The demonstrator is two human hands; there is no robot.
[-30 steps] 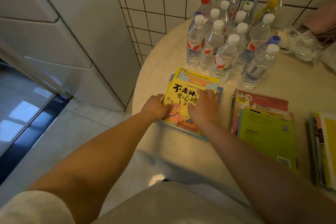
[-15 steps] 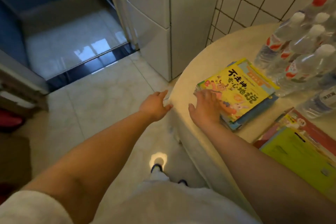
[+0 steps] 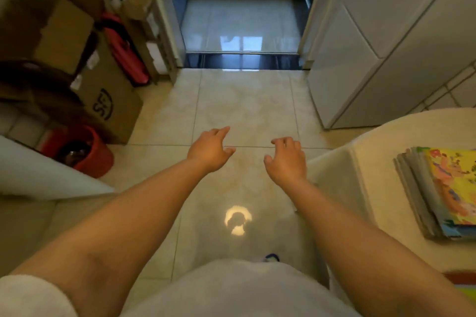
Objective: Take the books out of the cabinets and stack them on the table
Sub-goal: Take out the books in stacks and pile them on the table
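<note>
Reaching out over the tiled floor (image 3: 247, 110), both hands hold nothing. The left hand (image 3: 210, 148) is spread loosely, fingers extended forward and thumb out to the side. The right hand (image 3: 286, 159) hangs with its fingers relaxed and lightly curled downward, touching nothing, just beside the rounded edge of the table (image 3: 381, 141) but apart from it.

On the table, near its right edge as seen from the head camera, lies the stack of books (image 3: 438, 193): several thin volumes piled flat, spines fanned slightly toward the person, with a yellow illustrated cover on top. The stack runs off the frame's right side. A red and green strip shows at the lower right corner, too cropped to tell what it is.

Beyond the table stands a white cabinet (image 3: 373, 41) against a tiled wall. Ahead, a doorway (image 3: 242, 59) with a dark threshold opens onto a glossy floor. Along the left wall sit cardboard boxes (image 3: 108, 95), a red bucket (image 3: 90, 153) and a red object leaning upright
</note>
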